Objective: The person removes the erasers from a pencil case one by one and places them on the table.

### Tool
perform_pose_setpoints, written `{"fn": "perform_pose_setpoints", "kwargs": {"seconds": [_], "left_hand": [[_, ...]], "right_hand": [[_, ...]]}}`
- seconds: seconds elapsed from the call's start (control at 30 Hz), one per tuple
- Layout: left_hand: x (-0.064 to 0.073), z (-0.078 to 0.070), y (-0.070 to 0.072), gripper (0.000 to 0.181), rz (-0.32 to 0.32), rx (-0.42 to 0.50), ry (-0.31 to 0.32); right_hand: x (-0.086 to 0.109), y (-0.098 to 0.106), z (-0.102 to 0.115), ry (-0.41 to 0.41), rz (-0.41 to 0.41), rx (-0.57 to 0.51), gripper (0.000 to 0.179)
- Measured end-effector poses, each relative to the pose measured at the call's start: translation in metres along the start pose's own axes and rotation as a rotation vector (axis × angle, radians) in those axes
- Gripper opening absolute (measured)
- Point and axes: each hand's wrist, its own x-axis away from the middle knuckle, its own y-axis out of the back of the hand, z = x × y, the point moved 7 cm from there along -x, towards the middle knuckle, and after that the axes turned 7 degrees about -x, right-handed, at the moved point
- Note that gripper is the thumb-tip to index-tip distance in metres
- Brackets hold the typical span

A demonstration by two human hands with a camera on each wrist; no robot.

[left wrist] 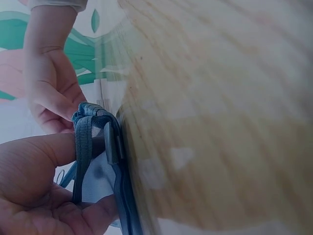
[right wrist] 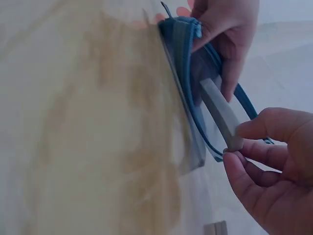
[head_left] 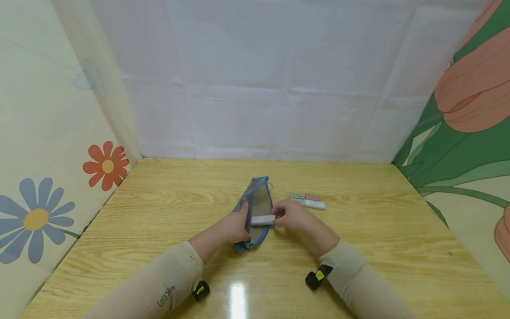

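Note:
My left hand point(head_left: 235, 225) grips one side of a blue zippered mesh pouch point(head_left: 261, 199), which stands with its mouth spread. In the left wrist view, the thumb and fingers of that hand point(left wrist: 54, 183) lie about the pouch's zipper edge point(left wrist: 83, 156). Between thumb and fingertips, my right hand point(head_left: 295, 215) pinches one end of a white rectangular bar, perhaps an eraser point(head_left: 263, 220). As the right wrist view shows, the bar point(right wrist: 220, 112) reaches into the pouch's mouth, its far end between the zipper edges point(right wrist: 183, 73).
Right of the pouch, beyond the right hand, lie a second white bar point(head_left: 314, 204), a small pink block point(head_left: 312, 196) and a small greenish block point(head_left: 297, 196), close together on the wood-grain table point(head_left: 179, 190). A white cloth point(head_left: 259, 88) hangs behind the table.

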Motion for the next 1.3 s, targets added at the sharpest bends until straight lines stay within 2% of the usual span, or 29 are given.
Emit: {"fn": "perform_pose_setpoints", "kwargs": {"seconds": [0.13,0.3,0.4,0.53,0.63,0.87,1.07,1.3], "left_hand": [[-0.001,0.001,-0.001,0.112,0.014,0.012,0.004],[-0.002,0.001,0.000,0.112,-0.003,-0.011,-0.009],[-0.002,0.002,0.000,0.112,-0.007,-0.013,-0.005],[-0.002,0.003,-0.002,0.112,0.015,-0.004,0.011],[-0.002,0.004,-0.003,0.111,0.032,0.003,0.015],[-0.003,0.003,-0.002,0.111,0.036,0.010,0.012],[-0.002,0.002,-0.002,0.112,0.042,0.019,0.018],[-0.002,0.002,-0.002,0.111,0.037,0.006,0.019]], "right_hand": [[0.003,0.012,-0.001,0.008,-0.001,-0.018,0.014],[0.008,0.029,-0.002,0.010,-0.026,0.011,0.014],[0.010,0.038,-0.004,-0.003,-0.038,-0.025,0.013],[0.013,0.048,-0.008,-0.006,-0.056,-0.100,0.016],[0.016,0.057,-0.012,-0.002,-0.070,-0.116,0.018],[0.027,0.081,-0.027,-0.032,-0.118,-0.100,0.019],[0.036,0.102,-0.046,-0.092,-0.158,-0.066,0.021],[0.047,0.119,-0.065,-0.126,-0.172,-0.048,0.021]]}}
